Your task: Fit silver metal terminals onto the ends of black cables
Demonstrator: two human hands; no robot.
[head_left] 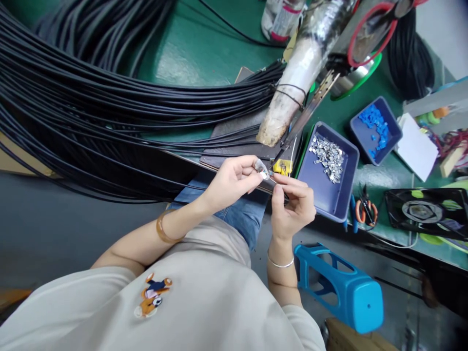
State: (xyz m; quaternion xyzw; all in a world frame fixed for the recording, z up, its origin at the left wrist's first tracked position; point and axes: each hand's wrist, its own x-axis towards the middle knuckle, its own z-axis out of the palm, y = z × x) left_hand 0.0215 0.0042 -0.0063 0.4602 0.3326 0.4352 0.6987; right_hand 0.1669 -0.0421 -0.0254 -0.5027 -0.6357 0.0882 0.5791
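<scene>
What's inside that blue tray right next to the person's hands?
Small silvery metal clips heaped at the far end of the blue tray; its near floor is bare. Anything beneath the heap is hidden.

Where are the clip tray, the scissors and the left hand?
Clip tray [329, 201]: head view, bare floor.
Scissors [366, 212]: head view, orange handles.
Left hand [229, 184]: head view, middle of hand.

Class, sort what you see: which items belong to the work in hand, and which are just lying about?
In use: left hand, right hand, small metal clip, black cables, tray of metal clips.
Lying about: orange-handled snips, fan, blue stool, white paper.
</scene>
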